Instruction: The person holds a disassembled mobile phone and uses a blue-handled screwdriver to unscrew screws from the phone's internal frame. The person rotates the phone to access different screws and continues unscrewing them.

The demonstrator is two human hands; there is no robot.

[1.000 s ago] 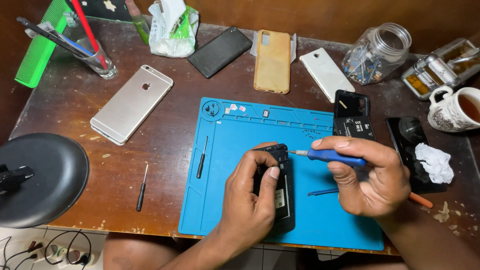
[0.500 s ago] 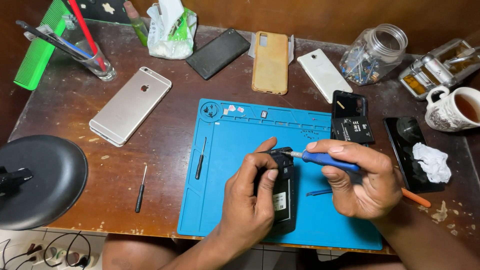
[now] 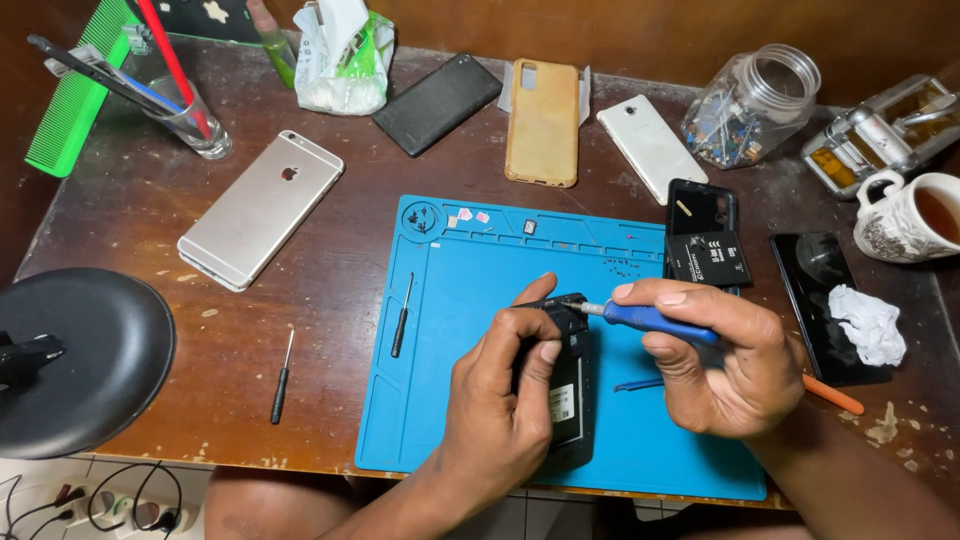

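Blue-handled screwdriver (image 3: 650,320) pinched in right hand (image 3: 725,365), tip at black phone (image 3: 565,395) gripped by left hand (image 3: 500,400) on blue mat (image 3: 470,300).

Blue screwdriver (image 3: 655,320), black phone (image 3: 568,400), blue mat (image 3: 470,330)

A phone repair bench, likely at home: a worn wooden tabletop (image 3: 400,250) carries a blue work mat (image 3: 470,340), several phones (image 3: 262,208), small screwdrivers (image 3: 402,316), a jar of spare parts (image 3: 750,105) and a teacup (image 3: 905,220).
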